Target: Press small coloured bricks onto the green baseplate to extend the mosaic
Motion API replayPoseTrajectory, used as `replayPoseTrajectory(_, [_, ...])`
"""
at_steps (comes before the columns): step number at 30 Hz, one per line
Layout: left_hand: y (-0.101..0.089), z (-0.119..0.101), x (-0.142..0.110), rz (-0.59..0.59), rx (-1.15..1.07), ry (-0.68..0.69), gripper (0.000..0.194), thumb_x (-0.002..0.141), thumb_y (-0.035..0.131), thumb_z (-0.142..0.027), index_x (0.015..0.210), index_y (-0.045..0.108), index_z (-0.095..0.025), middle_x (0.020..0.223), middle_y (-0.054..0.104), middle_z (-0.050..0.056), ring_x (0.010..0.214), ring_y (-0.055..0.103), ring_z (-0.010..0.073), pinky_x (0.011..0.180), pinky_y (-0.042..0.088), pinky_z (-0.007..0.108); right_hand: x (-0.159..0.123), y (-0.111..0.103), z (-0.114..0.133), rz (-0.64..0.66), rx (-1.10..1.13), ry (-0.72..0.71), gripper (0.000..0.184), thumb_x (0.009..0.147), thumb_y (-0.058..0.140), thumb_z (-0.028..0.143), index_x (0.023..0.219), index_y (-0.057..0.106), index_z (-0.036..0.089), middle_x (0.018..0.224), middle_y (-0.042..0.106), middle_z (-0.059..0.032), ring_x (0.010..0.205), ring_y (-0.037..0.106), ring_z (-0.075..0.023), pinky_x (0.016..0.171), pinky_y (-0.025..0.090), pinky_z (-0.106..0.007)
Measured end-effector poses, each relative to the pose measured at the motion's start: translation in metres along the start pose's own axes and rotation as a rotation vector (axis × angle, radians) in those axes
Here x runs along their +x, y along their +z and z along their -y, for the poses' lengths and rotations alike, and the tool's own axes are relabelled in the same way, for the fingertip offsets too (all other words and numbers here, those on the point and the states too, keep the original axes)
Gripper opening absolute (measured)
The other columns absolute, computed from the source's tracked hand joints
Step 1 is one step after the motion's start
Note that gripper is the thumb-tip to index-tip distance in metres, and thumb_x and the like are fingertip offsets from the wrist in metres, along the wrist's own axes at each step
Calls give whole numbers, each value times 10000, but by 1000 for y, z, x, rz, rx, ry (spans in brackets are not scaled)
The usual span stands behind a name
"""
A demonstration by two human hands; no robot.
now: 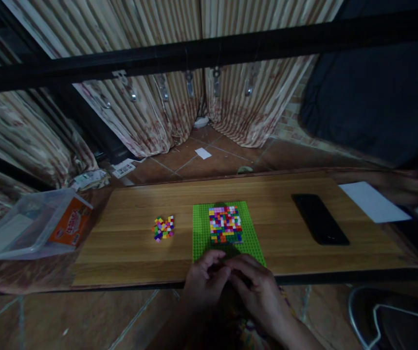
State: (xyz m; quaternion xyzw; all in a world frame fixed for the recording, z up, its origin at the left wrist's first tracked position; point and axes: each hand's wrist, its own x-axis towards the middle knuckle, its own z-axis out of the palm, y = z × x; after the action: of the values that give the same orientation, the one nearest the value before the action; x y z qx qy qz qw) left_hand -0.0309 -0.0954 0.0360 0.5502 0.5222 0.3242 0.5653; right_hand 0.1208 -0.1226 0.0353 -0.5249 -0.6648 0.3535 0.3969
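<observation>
A green baseplate point(201, 238) lies on the wooden table point(128, 243), with a patch of small multicoloured bricks point(225, 224) pressed onto its middle. A loose heap of coloured bricks point(164, 227) sits to its left. My left hand point(203, 282) and my right hand point(260, 291) meet at the plate's near edge, fingers curled and pinched together. What lies between the fingers is too dark and small to name.
A black phone point(320, 218) lies right of the plate, and a white sheet point(371, 200) lies further right. A clear plastic box with an orange label point(37, 223) stands at the left. A black bar point(209, 51) crosses overhead. Curtains hang behind.
</observation>
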Motion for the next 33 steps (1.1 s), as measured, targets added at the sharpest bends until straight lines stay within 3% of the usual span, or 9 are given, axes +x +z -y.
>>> replayPoseTrajectory(6, [2, -2, 0, 4, 1, -11, 264, 780, 603, -271, 1028, 631, -184, 882, 710, 56, 816, 662, 183, 730, 530, 280, 3, -5, -2, -37, 0, 47, 202, 880, 523, 200, 980, 688, 261, 919, 681, -29, 866, 638, -174, 750, 511, -285])
replayPoseTrajectory(13, [-12, 4, 10, -127, 43, 80, 218, 812, 595, -302, 987, 654, -185, 815, 690, 27, 761, 651, 151, 711, 519, 248, 24, -20, -29, -355, 94, 242, 263, 827, 602, 405, 977, 707, 216, 928, 725, -59, 847, 671, -208, 748, 530, -312])
replayPoseTrajectory(16, [-21, 9, 17, -196, 50, 92, 227, 813, 600, -304, 994, 655, -178, 813, 687, 28, 774, 651, 152, 718, 518, 248, 38, -23, -41, -430, 174, 278, 269, 786, 643, 429, 920, 716, 207, 916, 734, -57, 844, 670, -207, 762, 528, -324])
replayPoseTrajectory(25, [-31, 28, 36, -297, 25, 68, 249, 778, 628, -321, 968, 668, -164, 818, 695, 31, 759, 654, 159, 683, 521, 248, 64, -18, -53, -418, 197, 178, 171, 769, 660, 360, 842, 747, 231, 879, 716, -37, 830, 645, -184, 746, 503, -317])
replayPoseTrajectory(33, [-33, 40, 38, -293, 75, 77, 233, 808, 601, -334, 976, 669, -186, 827, 698, 9, 757, 645, 149, 689, 505, 235, 69, -20, -53, -442, 224, 280, 173, 719, 700, 357, 809, 742, 216, 841, 739, -37, 772, 665, -187, 722, 527, -330])
